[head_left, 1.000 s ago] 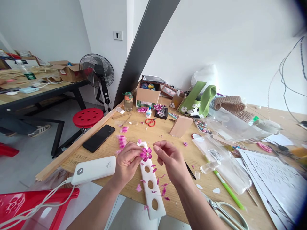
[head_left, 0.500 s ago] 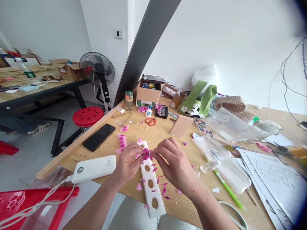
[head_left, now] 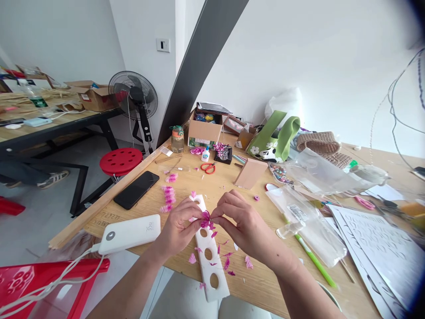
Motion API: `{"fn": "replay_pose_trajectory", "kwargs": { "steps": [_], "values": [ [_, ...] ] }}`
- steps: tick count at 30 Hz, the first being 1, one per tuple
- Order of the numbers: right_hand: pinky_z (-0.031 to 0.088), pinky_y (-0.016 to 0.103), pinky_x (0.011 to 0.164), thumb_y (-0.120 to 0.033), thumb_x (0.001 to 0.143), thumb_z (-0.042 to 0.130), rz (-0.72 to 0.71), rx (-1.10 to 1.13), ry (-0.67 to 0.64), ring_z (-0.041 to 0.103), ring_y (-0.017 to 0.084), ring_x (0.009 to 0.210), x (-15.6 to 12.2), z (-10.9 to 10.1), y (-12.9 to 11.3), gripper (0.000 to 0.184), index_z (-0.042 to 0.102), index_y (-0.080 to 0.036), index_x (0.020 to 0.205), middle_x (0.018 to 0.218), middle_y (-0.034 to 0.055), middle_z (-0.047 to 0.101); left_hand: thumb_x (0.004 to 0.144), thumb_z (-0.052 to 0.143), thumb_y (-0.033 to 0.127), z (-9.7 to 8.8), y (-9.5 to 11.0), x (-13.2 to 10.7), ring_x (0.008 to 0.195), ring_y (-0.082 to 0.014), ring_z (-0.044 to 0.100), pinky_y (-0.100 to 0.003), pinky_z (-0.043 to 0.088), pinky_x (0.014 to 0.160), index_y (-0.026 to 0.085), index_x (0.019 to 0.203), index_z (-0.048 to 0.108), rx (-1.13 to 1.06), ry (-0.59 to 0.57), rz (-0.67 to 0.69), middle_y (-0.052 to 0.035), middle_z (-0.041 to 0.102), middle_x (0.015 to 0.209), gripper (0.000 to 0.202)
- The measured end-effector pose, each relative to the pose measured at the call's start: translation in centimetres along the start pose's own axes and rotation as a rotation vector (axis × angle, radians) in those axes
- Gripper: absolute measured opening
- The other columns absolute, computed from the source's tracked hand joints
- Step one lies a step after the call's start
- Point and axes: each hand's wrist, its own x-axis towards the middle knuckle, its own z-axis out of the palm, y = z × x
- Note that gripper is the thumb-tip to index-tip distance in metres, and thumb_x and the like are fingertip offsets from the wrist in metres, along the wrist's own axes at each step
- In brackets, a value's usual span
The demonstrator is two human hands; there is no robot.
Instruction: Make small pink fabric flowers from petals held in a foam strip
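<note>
Between my two hands, above a white foam strip with round holes, is a small magenta flower. My left hand pinches it from the left, thumb and forefinger closed on its petals. My right hand is closed in a pinch at the flower's right side; its fingertips meet at the edge, and what they grip is too small to make out. Loose magenta petals lie on and beside the strip. Fluffy pink pieces stand in a row left of the strip.
Left lie a black phone and a white power bank with cables. Orange-handled scissors, a glue bottle and a wooden block are farther back. Plastic bags, a green pen and printed sheets lie right.
The flower has tilted and turned between my fingers. My right hand's fingertips have shifted slightly to the right and down. A pink petal right of the strip shows more fully.
</note>
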Motion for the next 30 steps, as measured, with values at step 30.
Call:
{"fn": "replay_pose_trajectory", "kwargs": {
  "steps": [30],
  "values": [
    [0.048, 0.032, 0.073, -0.023, 0.09, 0.064, 0.159, 0.268, -0.067, 0.059, 0.016, 0.081, 0.05, -0.47, 0.1, 0.009, 0.069, -0.022, 0.083, 0.083, 0.0024, 0.062, 0.088, 0.061, 0.021, -0.24, 0.47, -0.18, 0.077, -0.0176, 0.057, -0.033, 0.046, 0.074, 0.02, 0.079, 0.07, -0.152, -0.054, -0.05, -0.0053, 0.065, 0.075, 0.013]
  ]
}}
